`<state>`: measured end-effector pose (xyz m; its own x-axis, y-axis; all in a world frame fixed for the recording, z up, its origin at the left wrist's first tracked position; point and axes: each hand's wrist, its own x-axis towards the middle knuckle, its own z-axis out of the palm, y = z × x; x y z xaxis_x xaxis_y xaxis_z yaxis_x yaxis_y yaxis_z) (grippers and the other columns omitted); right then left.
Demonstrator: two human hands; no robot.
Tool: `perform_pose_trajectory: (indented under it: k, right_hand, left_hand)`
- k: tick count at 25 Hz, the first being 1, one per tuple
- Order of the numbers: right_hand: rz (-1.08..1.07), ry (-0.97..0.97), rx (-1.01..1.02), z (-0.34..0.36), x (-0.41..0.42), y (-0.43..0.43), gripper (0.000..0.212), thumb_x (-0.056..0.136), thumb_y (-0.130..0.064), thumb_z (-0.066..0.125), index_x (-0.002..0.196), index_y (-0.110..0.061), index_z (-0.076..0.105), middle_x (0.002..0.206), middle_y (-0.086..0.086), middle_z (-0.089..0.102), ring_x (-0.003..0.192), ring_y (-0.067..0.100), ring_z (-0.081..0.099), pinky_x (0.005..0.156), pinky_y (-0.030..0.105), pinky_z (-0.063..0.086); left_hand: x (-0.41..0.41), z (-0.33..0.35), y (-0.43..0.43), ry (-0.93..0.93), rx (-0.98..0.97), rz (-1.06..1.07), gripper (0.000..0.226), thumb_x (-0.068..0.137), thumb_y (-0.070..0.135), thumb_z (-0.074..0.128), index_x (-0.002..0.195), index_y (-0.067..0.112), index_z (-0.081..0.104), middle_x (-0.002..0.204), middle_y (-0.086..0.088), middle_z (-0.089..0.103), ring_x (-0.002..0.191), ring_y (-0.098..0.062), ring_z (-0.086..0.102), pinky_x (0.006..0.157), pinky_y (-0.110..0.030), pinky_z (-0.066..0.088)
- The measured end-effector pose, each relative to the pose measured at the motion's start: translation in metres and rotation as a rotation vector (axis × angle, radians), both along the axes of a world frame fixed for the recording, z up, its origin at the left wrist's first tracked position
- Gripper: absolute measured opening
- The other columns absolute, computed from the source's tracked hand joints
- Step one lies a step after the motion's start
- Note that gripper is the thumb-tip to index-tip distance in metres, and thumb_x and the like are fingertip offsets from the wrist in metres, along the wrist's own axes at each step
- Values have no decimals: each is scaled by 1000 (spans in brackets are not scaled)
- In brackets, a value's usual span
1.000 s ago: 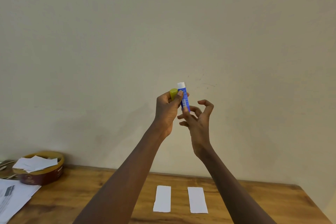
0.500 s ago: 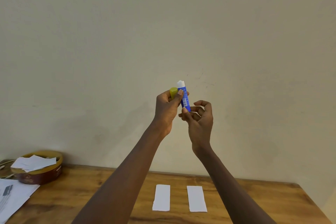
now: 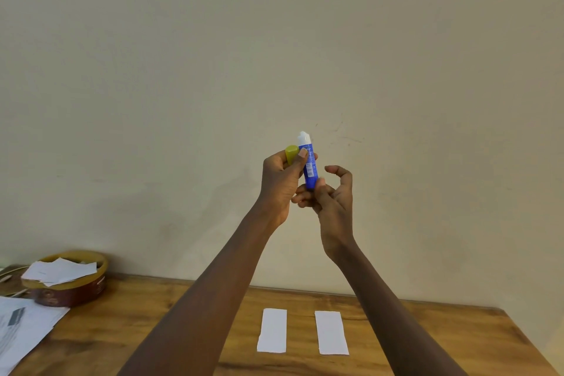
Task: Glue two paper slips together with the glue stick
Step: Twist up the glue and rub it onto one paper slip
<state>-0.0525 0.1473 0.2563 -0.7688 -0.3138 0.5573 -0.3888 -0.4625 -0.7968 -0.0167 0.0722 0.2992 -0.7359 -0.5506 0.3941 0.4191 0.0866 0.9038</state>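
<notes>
I hold a blue glue stick (image 3: 309, 166) upright in front of the wall, its white glue tip bare at the top. My left hand (image 3: 282, 183) grips the stick's upper body and also holds the yellow cap (image 3: 291, 153) against the palm. My right hand (image 3: 331, 200) pinches the stick's bottom end between thumb and fingers, with the index finger curled free. Two white paper slips, the left slip (image 3: 272, 330) and the right slip (image 3: 331, 333), lie side by side and apart on the wooden table (image 3: 442, 342) below my arms.
A round brown tin (image 3: 71, 291) with loose white papers on top stands at the table's back left. Printed sheets (image 3: 21, 330) lie at the left edge. The table's right edge runs diagonally at the lower right.
My right hand's fingers first closed around the stick's bottom end, and now the index finger has lifted off while the thumb stays on the base. More white glue shows at the top.
</notes>
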Motion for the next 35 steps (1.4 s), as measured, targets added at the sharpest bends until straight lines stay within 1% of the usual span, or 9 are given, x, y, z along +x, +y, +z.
perform_pose_trajectory:
  k: [4, 9, 13, 18, 22, 26, 29, 31, 35]
  right_hand:
    - [-202, 77, 74, 0, 1, -3, 46, 80, -8, 62, 106, -23, 28, 80, 2, 60, 62, 12, 64, 64, 23, 53]
    - [-11, 12, 18, -1, 1, 0, 22, 93, -9, 40, 109, -21, 29, 78, 5, 64, 56, 8, 64, 56, 15, 52]
    - [-237, 90, 78, -1, 1, -2, 51, 77, -7, 65, 106, -24, 27, 81, -3, 58, 64, 12, 63, 62, 20, 52]
    - [-37, -3, 48, 0, -2, 1, 20, 92, -9, 40, 103, -22, 31, 77, 2, 65, 58, 8, 65, 56, 13, 49]
    - [-228, 88, 127, 0, -1, -2, 44, 80, -8, 62, 104, -22, 27, 82, 4, 60, 64, 13, 64, 62, 22, 53]
    - [-29, 67, 90, -2, -1, -2, 20, 92, -8, 40, 105, -19, 29, 77, 8, 63, 52, 9, 64, 53, 16, 52]
    - [-164, 79, 110, -3, -1, -5, 38, 87, -13, 53, 107, -23, 24, 89, 7, 59, 60, 13, 63, 56, 13, 51]
    - [-294, 116, 125, -3, -1, -5, 46, 80, -6, 62, 103, -22, 25, 85, 11, 59, 58, 9, 63, 55, 8, 49]
    - [-163, 108, 137, -2, -6, -2, 29, 90, -2, 44, 102, -19, 24, 83, 15, 63, 50, 8, 62, 53, 10, 48]
  left_hand:
    - [-2, -1, 1, 13, 5, 6, 25, 90, 21, 45, 105, 3, 55, 108, -13, 63, 95, -21, 59, 70, -15, 51]
    - [-1, 0, 0, 15, -1, -9, 28, 90, 20, 45, 107, -1, 54, 104, -9, 62, 95, -22, 58, 63, -12, 52]
    - [-1, -2, 1, 6, 13, 23, 18, 90, 19, 46, 100, 6, 54, 111, -16, 63, 95, -22, 59, 80, -25, 51]
    - [-1, -4, -1, 3, -7, 31, 27, 90, 20, 45, 107, 1, 54, 105, -8, 61, 93, -23, 58, 62, -10, 51]
    - [-3, -5, -1, -17, 8, 31, 17, 90, 21, 46, 99, 9, 54, 111, -14, 64, 94, -21, 60, 73, -20, 53]
    - [-1, -5, -3, -17, 9, 22, 25, 90, 21, 45, 104, 3, 56, 105, -10, 62, 94, -24, 59, 60, -13, 53]
    - [-1, -6, -1, -32, -13, 49, 28, 89, 20, 46, 107, -1, 54, 112, -17, 63, 94, -23, 59, 79, -27, 52]
    - [-1, -7, 1, -34, -10, 55, 28, 89, 19, 47, 107, -1, 54, 115, -19, 63, 95, -24, 59, 86, -32, 49]
    - [-2, -7, 0, -58, -34, 100, 30, 88, 21, 48, 108, -1, 54, 115, -20, 62, 98, -30, 60, 86, -30, 47]
